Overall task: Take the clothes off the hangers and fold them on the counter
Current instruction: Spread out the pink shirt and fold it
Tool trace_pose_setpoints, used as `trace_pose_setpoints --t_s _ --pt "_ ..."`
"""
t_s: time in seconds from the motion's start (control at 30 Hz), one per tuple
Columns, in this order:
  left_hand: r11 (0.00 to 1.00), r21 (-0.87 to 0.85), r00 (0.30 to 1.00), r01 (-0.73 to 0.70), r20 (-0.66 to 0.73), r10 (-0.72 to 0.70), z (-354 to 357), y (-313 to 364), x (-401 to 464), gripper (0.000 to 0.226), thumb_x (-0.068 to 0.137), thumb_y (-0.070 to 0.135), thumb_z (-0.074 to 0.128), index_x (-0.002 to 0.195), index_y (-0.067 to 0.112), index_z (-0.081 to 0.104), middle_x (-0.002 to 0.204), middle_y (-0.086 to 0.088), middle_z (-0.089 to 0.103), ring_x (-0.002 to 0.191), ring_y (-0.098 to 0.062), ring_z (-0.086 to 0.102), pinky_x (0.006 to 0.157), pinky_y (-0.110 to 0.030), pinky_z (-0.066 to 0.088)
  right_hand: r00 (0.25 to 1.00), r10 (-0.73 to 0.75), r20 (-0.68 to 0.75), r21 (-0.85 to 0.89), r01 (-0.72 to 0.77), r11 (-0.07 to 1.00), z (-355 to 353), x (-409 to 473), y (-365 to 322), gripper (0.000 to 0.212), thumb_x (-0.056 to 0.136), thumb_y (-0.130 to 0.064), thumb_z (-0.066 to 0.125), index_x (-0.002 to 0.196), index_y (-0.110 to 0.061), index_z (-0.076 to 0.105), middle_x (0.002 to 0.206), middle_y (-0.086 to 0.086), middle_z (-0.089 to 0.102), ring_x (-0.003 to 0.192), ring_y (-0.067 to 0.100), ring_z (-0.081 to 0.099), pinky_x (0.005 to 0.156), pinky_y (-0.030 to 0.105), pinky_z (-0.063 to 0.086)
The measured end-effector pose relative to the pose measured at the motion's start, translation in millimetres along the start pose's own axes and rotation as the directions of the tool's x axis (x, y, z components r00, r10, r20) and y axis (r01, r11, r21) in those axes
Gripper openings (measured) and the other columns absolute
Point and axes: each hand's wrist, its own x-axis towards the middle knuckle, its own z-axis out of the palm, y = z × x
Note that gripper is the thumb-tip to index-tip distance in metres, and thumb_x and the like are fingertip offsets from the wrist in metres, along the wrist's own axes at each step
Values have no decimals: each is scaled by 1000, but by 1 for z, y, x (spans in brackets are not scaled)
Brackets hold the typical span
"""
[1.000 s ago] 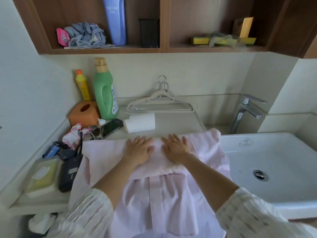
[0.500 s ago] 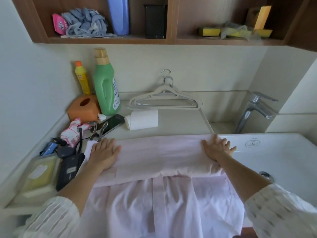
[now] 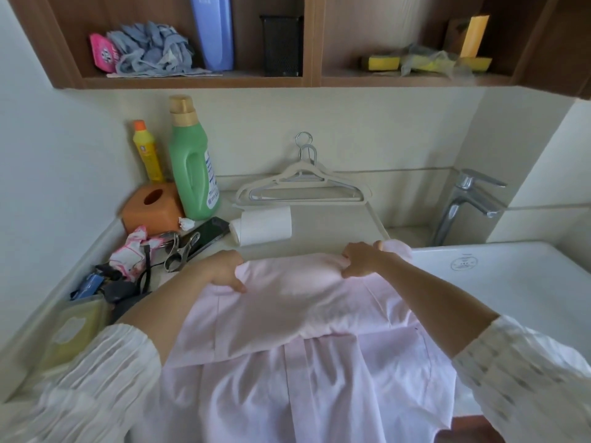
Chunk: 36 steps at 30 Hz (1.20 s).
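Observation:
A pale pink shirt point(image 3: 287, 314) lies on the counter point(image 3: 319, 225), its far part folded over toward me and its lower part hanging off the front edge. My left hand point(image 3: 224, 270) grips the folded edge at its far left corner. My right hand point(image 3: 361, 259) grips the same edge at the far right, near the sink. Both hands pinch the cloth with fingers curled under it. Bare beige hangers point(image 3: 303, 187) lean against the back wall behind the shirt.
A white paper roll point(image 3: 262, 226), a phone point(image 3: 208, 235), a green bottle point(image 3: 192, 167), a yellow bottle point(image 3: 147, 151) and an orange tissue box point(image 3: 153, 206) crowd the counter's left. The white sink point(image 3: 511, 282) and tap point(image 3: 463, 203) lie to the right. Shelves hang overhead.
My hands spread from the shirt's middle out to its ends, then came inward and closed on the far folded edge, bunching it toward me.

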Motion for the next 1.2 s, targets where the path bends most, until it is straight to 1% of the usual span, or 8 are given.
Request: trace_pose_setpoints --t_s 0.17,0.43,0.63,0.77,0.87,0.97,1.1,1.2 --pt "998 26 977 -49 -207 53 -37 3 -2 53 79 35 74 119 6 55 120 -12 60 93 -23 54 76 -30 42 984 47 -173 -56 -58 997 -35 -4 6 45 87 -50 55 122 -21 54 116 1 60 115 24 53 103 45 21" --pt "981 185 773 52 -630 78 -72 18 -25 16 92 28 57 103 15 57 97 -9 65 87 -31 60 61 -31 40 809 37 -587 -87 -109 990 -70 -24 9 30 88 -37 57 112 -18 60 117 3 58 118 23 48 109 48 15" --pt "980 200 742 8 -658 128 -20 26 -71 41 86 8 56 123 26 57 101 -7 68 88 -31 65 62 -31 46 754 5 -657 -24 -28 999 -25 -77 19 13 86 -18 55 98 -17 58 98 2 64 105 26 53 99 43 20" --pt "982 179 728 -57 -666 163 37 23 -114 59 77 -2 58 128 29 58 110 -3 70 92 -31 67 68 -34 50 661 -22 -750 4 37 999 30 -122 20 36 72 -8 68 105 -21 61 90 -1 70 91 27 63 86 40 20" --pt "970 171 805 -173 -543 239 92 17 -140 65 75 -2 61 131 31 55 116 2 68 94 -30 68 72 -37 54 704 -145 -695 -78 127 989 85 -148 22 58 50 -11 74 106 -24 67 84 -4 71 77 25 66 82 48 38" --pt "972 118 896 -201 -379 231 112 11 -157 60 83 12 55 137 35 48 129 10 60 109 -22 62 85 -31 48 743 -281 -607 -161 231 959 112 -166 27 42 60 -34 52 96 -25 71 77 -8 69 71 23 64 72 45 42" --pt "979 69 910 -190 -361 202 88 11 -155 44 78 38 32 87 31 74 92 8 72 83 -18 64 79 -32 52 759 -282 -587 53 383 922 80 -163 21 44 76 -41 34 72 -20 72 76 0 67 71 28 59 71 38 44" --pt "973 10 805 -233 -559 199 71 35 -127 54 77 48 20 68 12 60 71 -2 57 73 -28 56 66 -35 50 690 -199 -696 212 462 861 53 -139 -18 45 84 -39 36 76 -11 70 82 10 66 75 35 60 69 39 49"
